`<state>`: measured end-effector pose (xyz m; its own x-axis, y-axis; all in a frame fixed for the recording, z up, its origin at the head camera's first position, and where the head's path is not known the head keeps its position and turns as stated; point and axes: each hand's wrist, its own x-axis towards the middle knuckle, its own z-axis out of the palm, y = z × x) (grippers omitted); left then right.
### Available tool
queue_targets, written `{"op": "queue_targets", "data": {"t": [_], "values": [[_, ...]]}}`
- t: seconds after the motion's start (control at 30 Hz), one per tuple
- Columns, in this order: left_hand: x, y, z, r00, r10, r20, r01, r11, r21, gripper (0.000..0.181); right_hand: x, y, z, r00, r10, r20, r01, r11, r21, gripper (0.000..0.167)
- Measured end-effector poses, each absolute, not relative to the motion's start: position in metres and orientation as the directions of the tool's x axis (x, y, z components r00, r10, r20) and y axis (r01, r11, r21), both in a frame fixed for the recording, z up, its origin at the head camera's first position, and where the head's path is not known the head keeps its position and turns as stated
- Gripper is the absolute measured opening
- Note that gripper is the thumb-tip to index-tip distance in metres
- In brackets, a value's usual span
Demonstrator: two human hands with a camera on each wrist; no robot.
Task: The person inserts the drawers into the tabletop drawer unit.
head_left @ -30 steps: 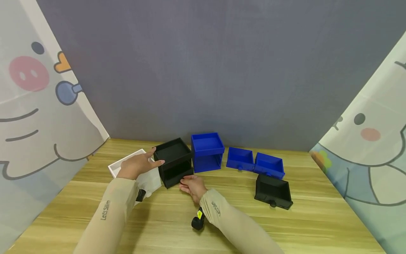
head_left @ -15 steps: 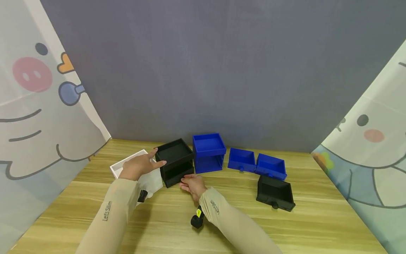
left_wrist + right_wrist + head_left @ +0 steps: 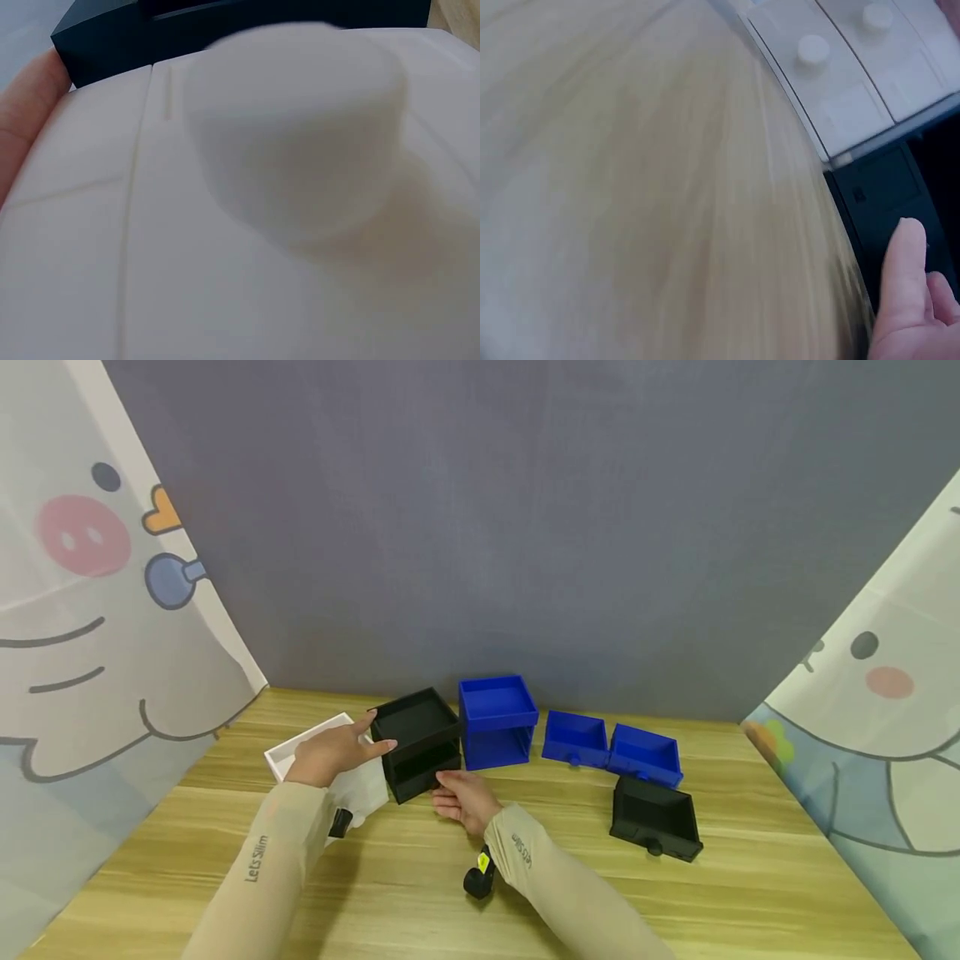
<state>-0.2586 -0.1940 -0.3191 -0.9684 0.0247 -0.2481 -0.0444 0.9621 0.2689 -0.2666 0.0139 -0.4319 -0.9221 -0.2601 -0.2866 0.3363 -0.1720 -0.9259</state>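
Observation:
A small black drawer cabinet (image 3: 416, 718) has a tray top, a dark slot without a drawer and a lower black drawer (image 3: 420, 781) seated beneath it. My left hand (image 3: 333, 753) lies over the white cabinet (image 3: 288, 756), its spread fingers touching the black cabinet's left side and front edge. White drawer fronts and a round knob (image 3: 296, 127) fill the left wrist view. At the lower drawer's front, my right hand (image 3: 467, 802) pinches near the knob, which the fingers mostly hide. The right wrist view shows a finger (image 3: 904, 277) against the dark drawer front.
A blue cabinet (image 3: 498, 714) without drawers stands right of the black one. Two blue drawers (image 3: 576, 737) and a loose black drawer (image 3: 655, 818) lie on the wooden table (image 3: 570, 877) farther right. A grey backdrop (image 3: 510, 527) rises behind.
My right hand has shifted slightly to the right at the lower drawer's front. The left hand and the cabinets keep their places; the head view has turned a little.

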Motion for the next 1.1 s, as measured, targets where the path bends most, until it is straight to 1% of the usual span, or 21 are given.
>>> {"op": "queue_targets", "data": {"t": [0.17, 0.3, 0.4, 0.67, 0.87, 1.1], "values": [[-0.257, -0.196, -0.322, -0.968, 0.018, -0.249, -0.054, 0.959, 0.279, 0.089, -0.26, 0.036, -0.43, -0.894, -0.355, -0.272, 0.327, -0.104, -0.939, 0.032], [-0.256, -0.198, -0.322, -0.968, 0.017, -0.25, -0.057, 0.957, 0.286, 0.091, -0.251, 0.059, -0.428, -0.872, -0.404, -0.277, 0.302, 0.002, -0.953, 0.041], [-0.257, -0.2, -0.322, -0.969, 0.015, -0.248, -0.059, 0.956, 0.288, 0.092, -0.245, 0.074, -0.427, -0.868, -0.412, -0.277, 0.28, 0.054, -0.958, 0.044], [-0.259, -0.197, -0.322, -0.97, 0.024, -0.243, -0.042, 0.964, 0.263, 0.092, -0.23, 0.115, -0.423, -0.87, -0.416, -0.266, 0.235, 0.126, -0.964, 0.044], [-0.259, -0.197, -0.322, -0.968, 0.017, -0.252, -0.052, 0.963, 0.266, 0.092, -0.222, 0.14, -0.419, -0.887, -0.393, -0.244, 0.209, 0.13, -0.969, 0.043], [-0.258, -0.196, -0.32, -0.968, 0.018, -0.251, -0.054, 0.96, 0.274, 0.092, -0.214, 0.168, -0.41, -0.887, -0.382, -0.261, 0.243, 0.096, -0.965, 0.046]]}}
